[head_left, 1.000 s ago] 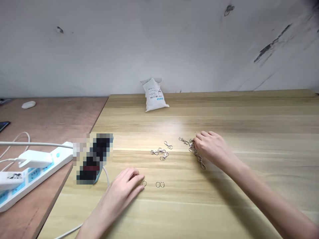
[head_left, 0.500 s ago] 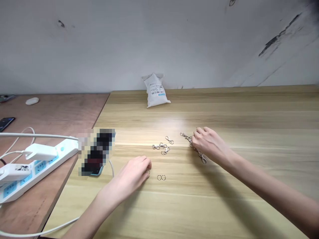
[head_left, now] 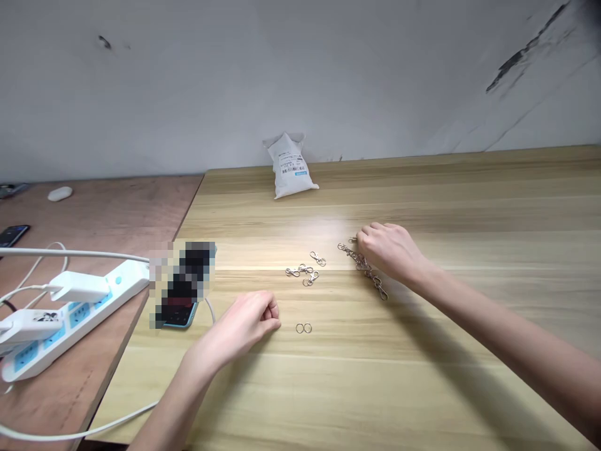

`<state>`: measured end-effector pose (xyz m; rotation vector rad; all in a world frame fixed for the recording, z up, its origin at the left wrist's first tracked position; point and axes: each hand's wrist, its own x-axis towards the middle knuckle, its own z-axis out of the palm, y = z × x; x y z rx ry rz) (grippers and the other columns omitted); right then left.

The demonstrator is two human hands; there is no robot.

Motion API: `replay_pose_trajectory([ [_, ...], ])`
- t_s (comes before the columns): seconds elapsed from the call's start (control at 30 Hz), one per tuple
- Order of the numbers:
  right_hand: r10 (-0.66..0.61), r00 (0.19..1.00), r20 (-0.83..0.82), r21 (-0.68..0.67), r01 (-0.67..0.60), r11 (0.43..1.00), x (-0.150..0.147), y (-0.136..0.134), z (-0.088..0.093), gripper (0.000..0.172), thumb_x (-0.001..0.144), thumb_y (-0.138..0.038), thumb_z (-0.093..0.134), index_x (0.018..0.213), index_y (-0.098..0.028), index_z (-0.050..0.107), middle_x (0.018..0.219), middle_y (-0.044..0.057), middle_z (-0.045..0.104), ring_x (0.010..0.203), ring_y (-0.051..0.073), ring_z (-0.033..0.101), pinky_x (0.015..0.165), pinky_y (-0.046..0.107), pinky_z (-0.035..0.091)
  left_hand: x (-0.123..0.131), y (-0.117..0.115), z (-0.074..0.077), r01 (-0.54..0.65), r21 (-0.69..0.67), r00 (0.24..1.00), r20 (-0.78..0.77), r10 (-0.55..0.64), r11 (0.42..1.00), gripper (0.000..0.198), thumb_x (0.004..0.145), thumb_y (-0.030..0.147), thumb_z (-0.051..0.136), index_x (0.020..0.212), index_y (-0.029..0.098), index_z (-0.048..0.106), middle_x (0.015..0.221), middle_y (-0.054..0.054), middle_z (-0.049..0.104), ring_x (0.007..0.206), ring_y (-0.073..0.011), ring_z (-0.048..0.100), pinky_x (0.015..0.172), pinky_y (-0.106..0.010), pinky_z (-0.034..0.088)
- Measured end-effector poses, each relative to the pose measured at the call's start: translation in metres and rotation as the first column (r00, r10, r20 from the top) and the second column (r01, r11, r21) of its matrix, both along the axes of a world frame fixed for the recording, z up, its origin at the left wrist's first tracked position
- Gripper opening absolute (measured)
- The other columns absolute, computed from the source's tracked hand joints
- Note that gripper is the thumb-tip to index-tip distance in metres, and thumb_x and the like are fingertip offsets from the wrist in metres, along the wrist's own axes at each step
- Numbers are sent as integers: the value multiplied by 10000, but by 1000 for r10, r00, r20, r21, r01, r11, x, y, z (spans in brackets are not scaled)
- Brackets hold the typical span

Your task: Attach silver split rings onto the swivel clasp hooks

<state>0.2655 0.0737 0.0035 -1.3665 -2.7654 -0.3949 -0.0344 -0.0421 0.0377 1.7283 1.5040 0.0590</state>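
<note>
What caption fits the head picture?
Left hand curled beside two rings; right hand on a pile of clasps, wooden table.

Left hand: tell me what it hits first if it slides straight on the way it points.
Probably the loose lobster clasps ahead of the left hand along its forearm's line; the two split rings lie just right of that line.

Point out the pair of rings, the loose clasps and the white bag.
pair of rings (head_left: pixel 303 327): head view, where they meet.
loose clasps (head_left: pixel 305 270): head view, cluster's middle.
white bag (head_left: pixel 291 166): head view, printed label.
</note>
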Motion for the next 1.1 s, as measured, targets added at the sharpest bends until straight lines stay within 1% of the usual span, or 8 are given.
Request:
replay_pose_trajectory([
  [0.13,-67,990,-120,13,69,998,6,-1,-3,248,907,-180,485,697,-163,614,688,71,660,664,196,576,573,306,303,-5,2,0,-29,-75,996,83,35,997,138,839,283,538,783,174,602,715,3,602,617,-131,507,558,-234,372],
  [0.23,-81,908,-411,-31,75,997,5,-12,3,187,937,-247,475,835,-175,615,795,64,675,735,192,594,639,294,380,-4,10,-6,3,-58,986,169,7,998,181,882,341,544,826,177,598,729,7,602,629,-125,507,585,-238,387],
  [0.3,-113,803,-586,-80,82,993,0,-23,7,182,955,-269,446,870,-184,583,832,69,658,763,195,592,692,304,416,2,18,-13,19,19,970,243,-23,1000,197,909,356,531,841,178,581,737,9,595,646,-122,506,613,-244,394],
  [0.4,-139,658,-740,-147,43,988,-13,-39,8,174,968,-280,415,890,-200,548,853,73,626,818,214,579,751,334,441,19,33,-23,7,255,960,270,-78,967,200,942,339,502,845,174,560,773,0,586,684,-124,502,655,-258,393],
  [0.5,-105,620,-778,-182,-63,981,-29,-49,3,166,963,-267,439,852,-203,545,910,88,631,876,223,574,796,358,446,38,45,-32,-70,349,913,400,-80,935,227,957,348,500,853,165,585,783,-11,606,710,-125,542,692,-264,426],
  [0.67,-43,588,-808,-131,-109,985,-45,-52,-14,149,942,-238,513,827,-199,601,956,86,636,904,208,571,809,359,452,50,51,-49,-267,337,778,628,-4,903,179,910,321,596,862,166,671,774,-17,641,663,-111,582,617,-236,468],
  [0.93,22,636,-772,-67,-116,991,-46,-62,-25,91,922,-199,547,921,-198,639,1012,92,654,959,223,581,852,394,437,48,50,-60,-354,272,677,734,45,895,105,840,241,688,913,187,743,898,-44,731,767,-133,679,680,-259,558],
  [1.1,5,613,-790,-63,-89,994,-45,-64,-25,80,921,-190,538,914,-200,618,1041,97,652,975,224,585,866,400,438,49,49,-61,-419,239,670,733,120,876,104,813,239,723,890,173,749,865,-36,752,725,-130,697,680,-253,579],
])
